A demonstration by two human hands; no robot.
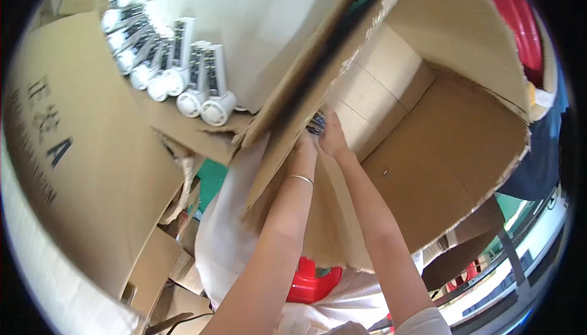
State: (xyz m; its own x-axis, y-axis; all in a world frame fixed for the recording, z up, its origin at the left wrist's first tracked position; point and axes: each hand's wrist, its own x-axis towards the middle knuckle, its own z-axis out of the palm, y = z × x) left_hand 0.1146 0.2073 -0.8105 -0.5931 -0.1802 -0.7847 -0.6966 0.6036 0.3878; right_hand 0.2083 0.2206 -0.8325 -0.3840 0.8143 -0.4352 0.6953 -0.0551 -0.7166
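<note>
My left hand (305, 142), with a thin bangle at the wrist, and my right hand (333, 134) meet inside an open cardboard box (452, 145). Between them shows a small dark, shiny piece (316, 124); its kind is too small and too covered to tell. The fingers of both hands look closed around it, though my left fingers are partly hidden. Beyond the box flap, at the upper left, several white round-headed devices (218, 110) with black panels on their stems stand in a curved row.
A large printed cardboard carton (92, 164) fills the left side. Torn flaps (202, 139) stick up between it and the open box. A red stool (313, 281) is below my arms. Another red object (510, 23) lies beyond the box at the upper right.
</note>
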